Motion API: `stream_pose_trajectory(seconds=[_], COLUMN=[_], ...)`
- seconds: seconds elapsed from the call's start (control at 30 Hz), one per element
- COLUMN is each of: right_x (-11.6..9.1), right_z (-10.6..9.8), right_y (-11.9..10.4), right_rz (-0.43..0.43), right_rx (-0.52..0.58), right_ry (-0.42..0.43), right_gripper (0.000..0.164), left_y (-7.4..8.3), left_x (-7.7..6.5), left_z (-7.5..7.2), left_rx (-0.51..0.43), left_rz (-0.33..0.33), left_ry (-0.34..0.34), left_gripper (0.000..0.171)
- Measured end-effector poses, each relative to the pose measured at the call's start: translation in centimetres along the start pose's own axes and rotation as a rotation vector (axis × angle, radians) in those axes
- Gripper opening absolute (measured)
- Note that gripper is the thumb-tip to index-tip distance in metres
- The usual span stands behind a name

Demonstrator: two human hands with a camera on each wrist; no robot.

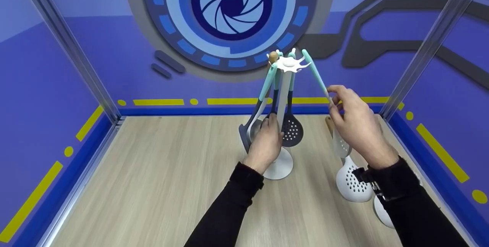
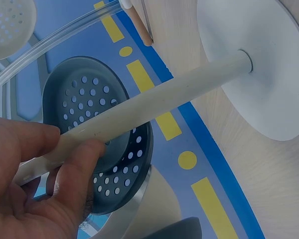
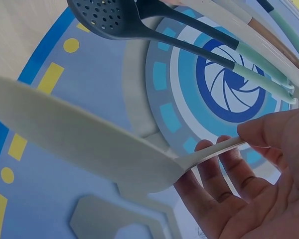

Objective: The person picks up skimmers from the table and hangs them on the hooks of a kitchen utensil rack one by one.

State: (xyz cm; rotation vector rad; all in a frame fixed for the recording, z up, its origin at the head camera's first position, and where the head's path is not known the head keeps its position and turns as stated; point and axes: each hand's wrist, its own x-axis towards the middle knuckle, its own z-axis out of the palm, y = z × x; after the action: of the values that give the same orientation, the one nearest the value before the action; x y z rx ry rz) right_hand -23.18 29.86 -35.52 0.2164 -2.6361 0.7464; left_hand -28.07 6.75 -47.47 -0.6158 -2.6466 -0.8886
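My left hand (image 1: pixel 266 140) grips the white pole (image 2: pixel 154 104) of a utensil stand, thumb and fingers pinching it above the round white base (image 1: pixel 280 167). My right hand (image 1: pixel 357 123) pinches a turner (image 3: pixel 84 142) with a pale perforated head and a mint handle (image 1: pixel 315 71). Its head hangs below the hand. The handle's top end is beside the white hook ring (image 1: pixel 289 64); I cannot tell whether it is hooked. A dark skimmer (image 1: pixel 293 130) hangs behind the pole, with several other mint-handled utensils around it.
On the table at right lie a white skimmer (image 1: pixel 353 182) and another white utensil (image 1: pixel 383 212), partly hidden by my right sleeve. A wooden handle (image 1: pixel 329 123) shows behind the turner. Patterned walls with metal corner posts (image 1: pixel 424 44) enclose the wooden tabletop (image 1: pixel 164 186).
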Motion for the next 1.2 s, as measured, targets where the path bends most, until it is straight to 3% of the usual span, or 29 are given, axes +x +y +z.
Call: stream_pose_trajectory(seconds=[0.5, 1.0, 1.2], right_x=[-0.2, -0.4, -0.4], right_z=[0.8, 1.5, 1.9], right_y=[0.3, 0.1, 0.1], right_rz=[-0.038, -0.018, -0.031], right_rx=[-0.037, 0.032, 0.06], right_ry=[0.028, -0.018, -0.017], right_gripper=[0.038, 0.043, 0.042], left_y=[0.2, 0.3, 0.1], left_x=[0.1, 0.0, 0.0], left_z=[0.1, -0.3, 0.0], left_rx=[-0.006, -0.031, -0.011], left_rz=[-0.025, -0.037, -0.013], left_ry=[0.003, -0.021, 0.017], left_gripper=[0.064, 0.064, 0.062])
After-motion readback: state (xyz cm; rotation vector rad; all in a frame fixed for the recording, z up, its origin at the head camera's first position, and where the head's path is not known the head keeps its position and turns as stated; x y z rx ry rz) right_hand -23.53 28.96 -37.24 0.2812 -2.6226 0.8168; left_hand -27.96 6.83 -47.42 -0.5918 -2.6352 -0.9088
